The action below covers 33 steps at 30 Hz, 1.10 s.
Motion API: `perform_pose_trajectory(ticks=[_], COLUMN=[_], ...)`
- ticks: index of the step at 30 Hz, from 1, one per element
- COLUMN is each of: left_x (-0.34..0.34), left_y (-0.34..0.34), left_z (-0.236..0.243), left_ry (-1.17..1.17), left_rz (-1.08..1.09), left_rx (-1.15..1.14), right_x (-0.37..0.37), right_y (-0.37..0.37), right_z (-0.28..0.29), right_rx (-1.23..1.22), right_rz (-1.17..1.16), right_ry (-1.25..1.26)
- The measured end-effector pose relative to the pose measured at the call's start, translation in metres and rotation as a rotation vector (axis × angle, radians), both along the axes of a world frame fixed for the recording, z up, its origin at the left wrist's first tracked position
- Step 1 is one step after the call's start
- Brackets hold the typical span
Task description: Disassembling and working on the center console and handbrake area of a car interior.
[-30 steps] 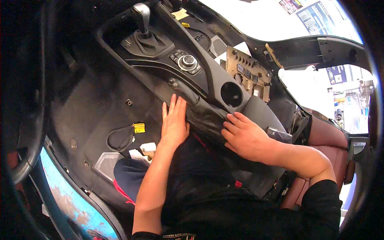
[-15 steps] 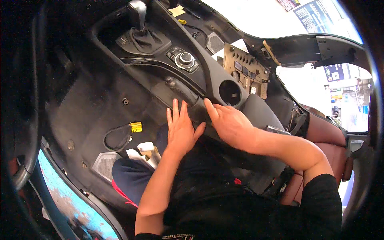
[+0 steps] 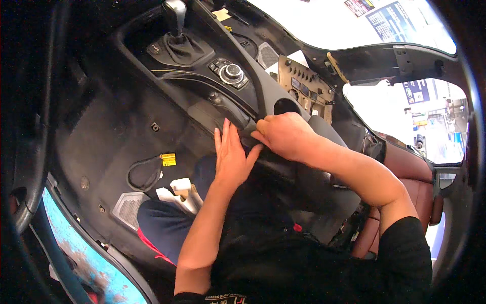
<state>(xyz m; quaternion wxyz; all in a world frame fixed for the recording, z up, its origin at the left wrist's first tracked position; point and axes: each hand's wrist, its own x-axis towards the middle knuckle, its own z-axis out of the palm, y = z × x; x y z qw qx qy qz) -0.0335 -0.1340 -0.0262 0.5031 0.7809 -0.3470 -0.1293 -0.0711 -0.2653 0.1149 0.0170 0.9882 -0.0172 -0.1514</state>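
My left hand (image 3: 234,158) lies with its fingers stretched against the side of the dark centre console (image 3: 202,110), thumb spread out, just behind the handbrake lever (image 3: 229,107). My right hand (image 3: 287,134) is curled at the rear base of that lever, thumb and forefinger drawn together against the console. Whatever the right fingertips grip, if anything, is hidden. The round cup holder (image 3: 286,106) beside it is partly covered by the right hand. Ahead on the console are a round control knob (image 3: 231,74) and a gear lever (image 3: 175,17) with a dark boot.
A steering wheel (image 3: 44,126) stands at the left. On the bare floor (image 3: 116,116) lies a cable loop with a yellow connector (image 3: 168,159). A removed beige panel with switches (image 3: 304,83) leans at the far right, near a red-brown seat (image 3: 405,167).
My right hand has curled its fingers, which were straighter before, and now covers part of the cup holder. My left hand stays against the console.
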Motion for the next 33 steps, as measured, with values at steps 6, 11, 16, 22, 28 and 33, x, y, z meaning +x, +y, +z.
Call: perform_pose_trajectory(ticks=[6, 11, 16, 22, 28, 33], left_x=[0.001, 0.023, 0.003, -0.003, 0.006, -0.002], left_y=[0.010, 0.016, -0.021, -0.033, -0.029, -0.035], left_z=[0.005, 0.025, 0.025, 0.017, 0.012, 0.016], left_ry=[-0.210, 0.125, 0.688, 0.768, 0.885, 0.833], left_rz=[-0.162, -0.228, 0.101, 0.208, 0.037, 0.154], left_rx=[0.242, 0.172, -0.569, -0.541, -0.505, -0.452], right_x=[-0.026, -0.028, -0.021, -0.008, -0.040, -0.063], right_y=[0.005, 0.002, 0.002, -0.004, -0.032, -0.056], right_z=[-0.009, -0.013, -0.017, 0.023, 0.041, 0.051], right_rx=[-0.070, -0.068, -0.042, 0.068, 0.211, 0.220], right_rz=[-0.006, 0.029, -0.038, -0.256, -0.274, -0.307], right_ry=[0.095, 0.109, 0.175, 0.352, 0.004, -0.061])
